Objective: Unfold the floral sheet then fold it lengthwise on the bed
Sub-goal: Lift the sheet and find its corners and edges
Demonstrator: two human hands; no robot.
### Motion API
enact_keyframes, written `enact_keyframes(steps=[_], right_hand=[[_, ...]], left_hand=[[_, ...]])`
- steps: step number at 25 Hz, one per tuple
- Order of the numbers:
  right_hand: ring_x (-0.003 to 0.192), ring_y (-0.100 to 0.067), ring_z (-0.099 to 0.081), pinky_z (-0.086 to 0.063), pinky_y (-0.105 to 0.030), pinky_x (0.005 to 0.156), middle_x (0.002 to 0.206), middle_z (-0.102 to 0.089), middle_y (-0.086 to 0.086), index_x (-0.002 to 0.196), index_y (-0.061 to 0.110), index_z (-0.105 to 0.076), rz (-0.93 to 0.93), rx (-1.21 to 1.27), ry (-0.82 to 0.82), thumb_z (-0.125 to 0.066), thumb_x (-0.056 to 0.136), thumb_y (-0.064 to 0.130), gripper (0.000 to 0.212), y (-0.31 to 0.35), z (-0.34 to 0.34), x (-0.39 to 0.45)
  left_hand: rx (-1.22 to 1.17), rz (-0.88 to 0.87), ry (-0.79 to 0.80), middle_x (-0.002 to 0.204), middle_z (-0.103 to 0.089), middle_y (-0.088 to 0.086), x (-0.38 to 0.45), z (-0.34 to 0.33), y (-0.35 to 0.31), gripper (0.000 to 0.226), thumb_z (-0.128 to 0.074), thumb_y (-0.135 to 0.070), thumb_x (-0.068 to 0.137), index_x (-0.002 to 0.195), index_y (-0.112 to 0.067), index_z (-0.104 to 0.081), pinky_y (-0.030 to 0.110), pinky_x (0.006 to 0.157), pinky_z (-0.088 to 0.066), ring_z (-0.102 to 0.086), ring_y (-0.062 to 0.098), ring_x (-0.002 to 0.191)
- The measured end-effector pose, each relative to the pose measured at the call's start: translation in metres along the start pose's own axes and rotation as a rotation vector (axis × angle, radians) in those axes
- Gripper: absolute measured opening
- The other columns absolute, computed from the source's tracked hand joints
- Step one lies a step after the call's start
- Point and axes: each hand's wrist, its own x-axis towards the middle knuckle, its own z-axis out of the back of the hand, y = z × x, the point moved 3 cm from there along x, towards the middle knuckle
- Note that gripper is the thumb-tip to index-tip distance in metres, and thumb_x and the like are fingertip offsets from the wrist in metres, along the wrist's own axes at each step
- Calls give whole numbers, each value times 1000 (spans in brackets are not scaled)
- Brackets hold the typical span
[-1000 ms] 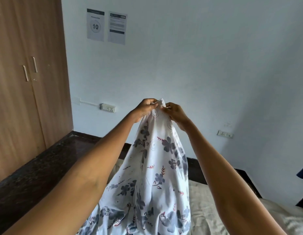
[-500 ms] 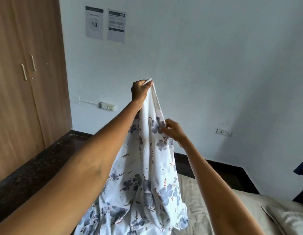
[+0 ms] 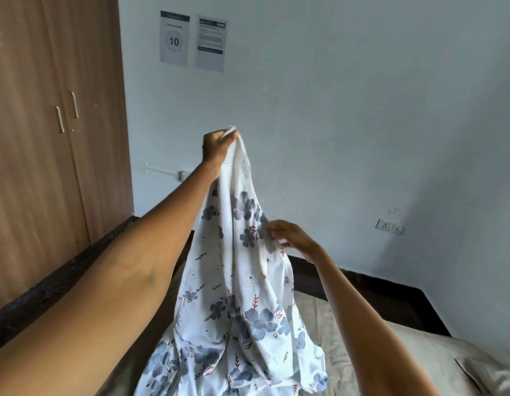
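One floral sheet (image 3: 242, 298), two hands, one bed (image 3: 390, 355); on the pale wall behind hang two paper notices (image 3: 192, 42) side by side (the left one bears a large 10), and two wall sockets (image 3: 389, 226) show, one low beside the wooden wardrobe (image 3: 48, 138), whose two doors each carry a vertical metal handle, and one further right. The left hand (image 3: 218, 147) is raised high on an outstretched arm, its fingers curled tight round a bunched corner of the sheet, a little white tip of cloth poking out above the knuckles. The right hand (image 3: 290, 238) sits lower and to the right, arm bent, fingertips pinching the sheet's right edge partway down. The sheet hangs from the upper grip as a narrow gathered cone, widening downward in soft vertical folds, and its lower part spreads onto the bed's beige cover near the bottom of the view. Its cloth is white, printed with grey-blue flowers, thin red sprigs and faint circles. A dark floor runs between wardrobe and bed.
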Motion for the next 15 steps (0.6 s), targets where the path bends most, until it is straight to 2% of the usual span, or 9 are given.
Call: enact_keyframes(steps=[1, 2, 3, 5, 8, 10, 11, 13, 15], right_hand=[[83, -10, -58, -47, -22, 72, 92, -63, 3, 107, 20, -62, 51, 47, -4, -52, 92, 13, 19, 16, -6, 3], [84, -12, -59, -48, -23, 72, 94, -64, 1, 109, 17, -61, 115, 109, -17, -52, 92, 18, 19, 32, -11, 7], [81, -13, -60, -49, -22, 69, 92, -64, -1, 108, 14, -60, 168, 174, -47, -52, 93, 21, 19, 49, -14, 8], [69, -12, -63, -49, -21, 60, 84, -66, -3, 103, 9, -59, 209, 278, -122, -54, 92, 27, 22, 74, -16, 10], [52, -12, -55, -42, -22, 53, 65, -60, -3, 84, 3, -63, 177, 117, -56, -58, 88, 38, 35, 69, -15, 9], [52, -5, -58, -43, -15, 57, 61, -62, 2, 78, 3, -66, 71, -1, 28, -59, 90, 32, 32, 40, -17, 4], [57, 0, -62, -43, -11, 59, 63, -65, 7, 81, 5, -67, 17, -17, 60, -60, 90, 30, 27, 23, -18, 1], [77, -1, -65, -46, -12, 68, 79, -70, 14, 90, 13, -70, -97, -52, 120, -66, 83, 39, 27, -10, -17, -3], [97, -13, -67, -49, -21, 83, 102, -72, 4, 100, 18, -68, -198, -58, 198, -73, 64, 60, 56, -36, -12, -7]], left_hand=[[4, 12, 92, 57, -58, -12, -3, -10, 1, 30, -71, -21, 79, 91, 6, -68, 12, 44, -30, -36, -4, 39], [24, 15, 170, 80, -69, -3, -9, -20, -1, 35, -68, -14, 83, 107, 12, -63, 6, 48, -34, -43, -11, 42], [34, 13, 238, 100, -68, 5, -15, -31, -3, 37, -66, -10, 86, 114, 13, -60, 2, 54, -37, -48, -16, 48], [43, 3, 318, 105, -63, 4, -20, -44, -8, 37, -65, -10, 86, 117, 10, -60, -1, 61, -40, -53, -17, 59], [9, -19, 297, 117, -64, 11, -14, -41, -22, 38, -64, -10, 87, 118, 10, -59, -2, 70, -42, -62, 3, 98], [-36, -59, 256, 125, -60, 16, -3, -36, -31, 37, -64, -9, 87, 117, 11, -59, -1, 74, -42, -57, 12, 113], [-48, -62, 224, 120, -63, 12, 0, -32, -35, 34, -65, -10, 86, 114, 9, -62, 1, 70, -42, -57, 9, 108], [-24, -37, 155, 77, -65, -6, 4, -22, -34, 12, -70, -18, 82, 84, -6, -69, 11, 51, -35, -52, 2, 70], [38, -14, 89, 45, -33, -21, 8, -11, -24, 35, -72, -24, 78, 57, -23, -43, 22, 44, -21, -25, 2, 45]])
